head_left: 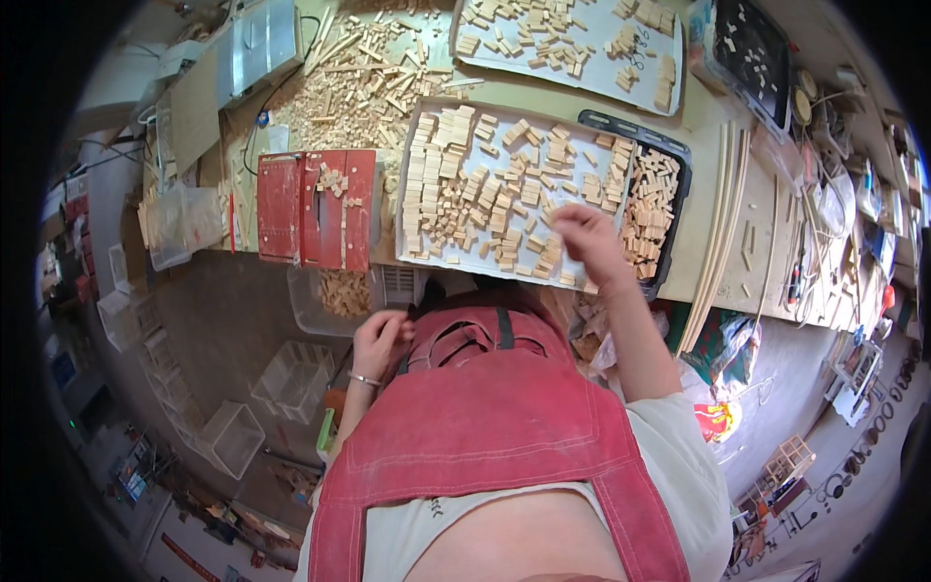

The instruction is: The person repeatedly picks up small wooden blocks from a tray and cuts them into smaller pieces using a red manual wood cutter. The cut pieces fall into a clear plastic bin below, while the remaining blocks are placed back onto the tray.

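"What do the blocks look like?"

"Small wooden blocks (424,184), pale, squared-off; some in tight rows at L, others scattered. They're in the near white tray (465,266) on the tabletop (703,204)."

"Hands?"

"R hand (590,241) over that tray, fingers bent; can't tell if it's pinching a pc. L hand (383,335) by the red apron (475,417), half-curled, grip unclear."

"Qtys?"

"2 hands, 2 white trays incl. the far one (606,82), 1 red plate (281,213) w/ a few pcs on top. Blocks: too many to count."
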Available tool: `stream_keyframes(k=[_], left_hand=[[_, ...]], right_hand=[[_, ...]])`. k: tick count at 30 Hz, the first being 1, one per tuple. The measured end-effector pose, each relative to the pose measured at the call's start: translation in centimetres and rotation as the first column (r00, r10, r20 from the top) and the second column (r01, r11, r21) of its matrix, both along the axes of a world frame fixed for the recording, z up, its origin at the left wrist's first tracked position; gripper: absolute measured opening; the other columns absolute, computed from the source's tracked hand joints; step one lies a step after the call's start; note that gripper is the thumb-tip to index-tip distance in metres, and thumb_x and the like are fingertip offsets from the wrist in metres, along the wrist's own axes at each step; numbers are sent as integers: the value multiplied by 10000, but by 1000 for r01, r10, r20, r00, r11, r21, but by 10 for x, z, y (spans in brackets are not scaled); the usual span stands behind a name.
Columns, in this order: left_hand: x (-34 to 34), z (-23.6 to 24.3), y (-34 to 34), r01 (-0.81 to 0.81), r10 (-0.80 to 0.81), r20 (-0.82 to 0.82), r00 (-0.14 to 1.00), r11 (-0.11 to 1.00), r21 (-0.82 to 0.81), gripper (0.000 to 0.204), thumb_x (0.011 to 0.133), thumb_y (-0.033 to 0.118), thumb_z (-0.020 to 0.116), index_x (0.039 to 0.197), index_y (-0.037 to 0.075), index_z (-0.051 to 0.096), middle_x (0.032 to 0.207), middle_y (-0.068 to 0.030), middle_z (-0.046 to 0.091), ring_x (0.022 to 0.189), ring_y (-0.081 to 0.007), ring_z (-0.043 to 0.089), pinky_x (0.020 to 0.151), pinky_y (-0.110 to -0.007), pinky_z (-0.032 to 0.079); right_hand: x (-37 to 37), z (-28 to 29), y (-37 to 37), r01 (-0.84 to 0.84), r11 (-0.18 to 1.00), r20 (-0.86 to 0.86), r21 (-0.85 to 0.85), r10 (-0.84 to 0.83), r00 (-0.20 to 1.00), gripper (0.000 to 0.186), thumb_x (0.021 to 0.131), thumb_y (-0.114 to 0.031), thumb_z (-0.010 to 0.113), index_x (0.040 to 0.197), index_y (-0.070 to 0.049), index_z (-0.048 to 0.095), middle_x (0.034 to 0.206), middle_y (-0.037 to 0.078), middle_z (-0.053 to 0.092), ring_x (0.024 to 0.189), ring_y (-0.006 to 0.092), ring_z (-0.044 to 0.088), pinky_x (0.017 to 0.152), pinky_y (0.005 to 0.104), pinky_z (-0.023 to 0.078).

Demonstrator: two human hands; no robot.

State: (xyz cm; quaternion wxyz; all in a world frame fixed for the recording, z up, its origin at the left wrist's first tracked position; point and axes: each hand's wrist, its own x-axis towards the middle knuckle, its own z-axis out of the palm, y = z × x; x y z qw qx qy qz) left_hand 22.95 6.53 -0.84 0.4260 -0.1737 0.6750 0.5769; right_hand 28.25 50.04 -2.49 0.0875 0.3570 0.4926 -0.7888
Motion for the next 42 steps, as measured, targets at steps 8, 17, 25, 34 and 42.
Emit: stream_keyframes(k=[8,17,25,34,42], left_hand=[[-29,0,115,-164,-5,373,928,893,419,205,1115,175,580,1261,45,641,1038,-44,658,855,-140,612,750,-311,525],[-17,-66,-36,-420,433,168,886,901,-109,169,1072,174,631,1201,64,638,860,-32,628,652,-119,553,559,-302,466],[-16,-86,-91,-446,445,-109,889,783,-434,588,1007,320,725,1475,55,487,1301,-115,649,1021,-209,700,800,-375,576],[36,-147,-156,-340,147,-373,916,777,-530,735,1001,223,720,1605,26,349,1377,-179,617,1022,-200,688,862,-360,572],[-4,-100,-153,-472,183,-619,763,812,-342,599,1008,71,670,1554,39,426,1227,-116,682,929,-151,665,849,-317,561]], right_hand=[[4,33,-93,-391,666,40,635,478,878,349,932,-264,746,1218,-67,728,930,166,757,844,328,742,777,427,583],[-16,-24,59,-561,-123,572,819,262,777,399,865,-89,660,1256,-35,602,1043,198,749,814,389,756,671,510,604],[-34,-49,56,-703,-155,717,695,237,656,430,834,-131,664,1237,-31,553,830,195,746,772,405,749,641,525,576],[-44,-20,50,-723,-43,719,689,158,676,567,808,-278,702,1281,-34,507,883,227,765,833,433,763,708,548,591],[-54,51,-135,-401,138,309,906,430,848,559,816,-292,753,1297,-132,518,817,169,740,714,391,737,619,508,564]])
